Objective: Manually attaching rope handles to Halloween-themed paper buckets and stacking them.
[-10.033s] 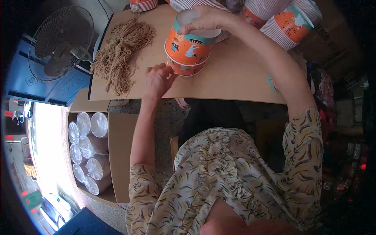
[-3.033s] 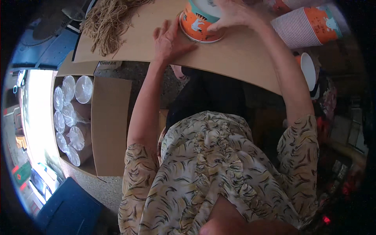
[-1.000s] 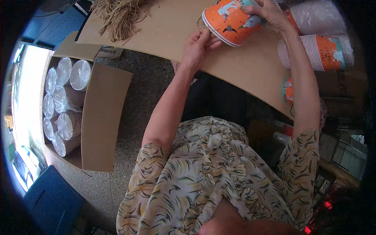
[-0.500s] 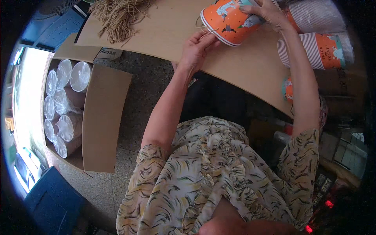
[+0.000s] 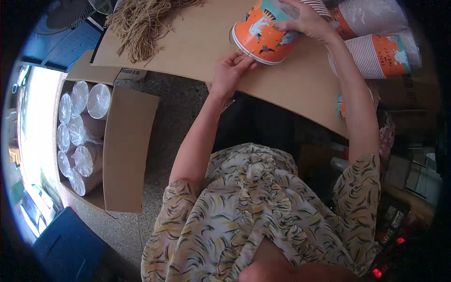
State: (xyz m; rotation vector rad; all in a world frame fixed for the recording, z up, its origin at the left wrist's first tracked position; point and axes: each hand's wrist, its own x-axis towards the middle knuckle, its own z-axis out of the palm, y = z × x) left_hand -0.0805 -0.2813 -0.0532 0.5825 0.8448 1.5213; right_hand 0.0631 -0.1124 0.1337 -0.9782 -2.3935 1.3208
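An orange paper bucket (image 5: 258, 33) with ghost and bat pictures lies tilted over the table, its white rim toward my left. My right hand (image 5: 307, 21) grips it from above, thumb and fingers spread round its side. My left hand (image 5: 232, 70) is just below the rim, thumb and forefinger pinched on a thin brown twine (image 5: 242, 50) that loops at the rim. The twine's far end inside the bucket is hidden. Behind the bucket, the ridged white rims of a nested stack (image 5: 317, 7) show past my right hand.
A bundle of brown twine (image 5: 141, 28) lies on the brown tabletop (image 5: 197, 51). Plastic-wrapped bucket stacks (image 5: 390, 56) lie at the right, with another orange bucket (image 5: 341, 105) below. Left of me, an open carton (image 5: 129, 150) holds several wrapped stacks; a blue bin (image 5: 70, 244) stands nearer.
The bucket and both hands have shifted slightly left and down in the picture. My left hand stays pinched by the rim, and my right hand keeps its grip.
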